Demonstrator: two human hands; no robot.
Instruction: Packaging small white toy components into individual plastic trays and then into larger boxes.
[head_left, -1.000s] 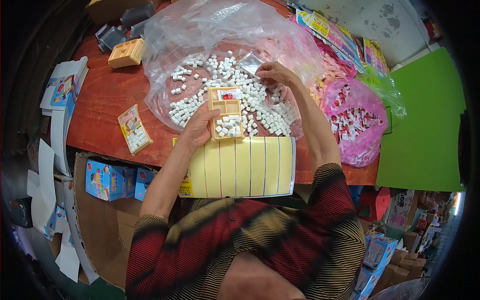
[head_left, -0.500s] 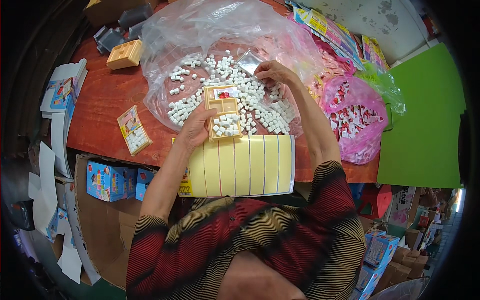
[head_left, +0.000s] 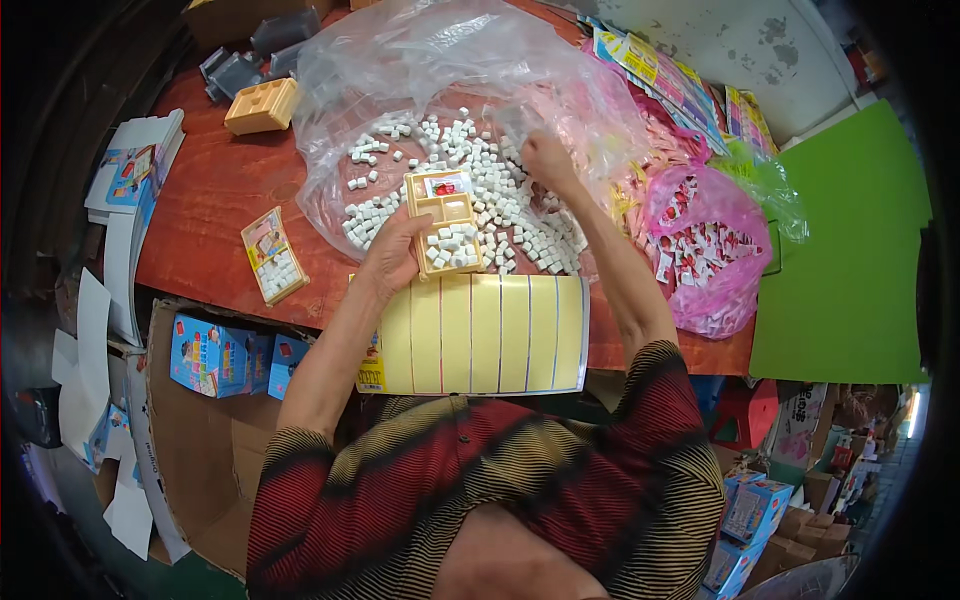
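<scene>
- Reddish-brown wood makes up the surface (head_left: 215, 195), crowded with bags and small packages.
- Far left, folded white card blanks (head_left: 130, 180) with blue prints hang over its edge; below sits an open carton (head_left: 215, 420) with blue boxes (head_left: 210, 355) inside.
- An empty tan tray (head_left: 262, 106) lies near the far left corner, beside grey plastic pieces (head_left: 240, 65).
- A small filled tray (head_left: 273, 255) with a colourful label lies alone, its long axis slanting away from the person.
- The left hand (head_left: 392, 255) grips the compartment tray (head_left: 448, 223) by its left edge, fingers closed around it; the tray's long axis runs away from the person, white cubes filling the near compartment, a small picture card in the far one.
- That tray sits over a clear plastic bag (head_left: 440, 60) spread open, with loose white cubes (head_left: 520, 205) across it.
- A yellow sheet (head_left: 490, 335) with thin coloured stripes lies at the near edge.
- The right hand (head_left: 545, 160) rests among the cubes, fingers curled down; whether they pinch anything I cannot tell.
- Right of it, a pink bag (head_left: 705, 245) holds red-and-white pieces; colourful flat packets (head_left: 670, 80) line the far edge, and a green board (head_left: 850, 250) stands beyond.
</scene>
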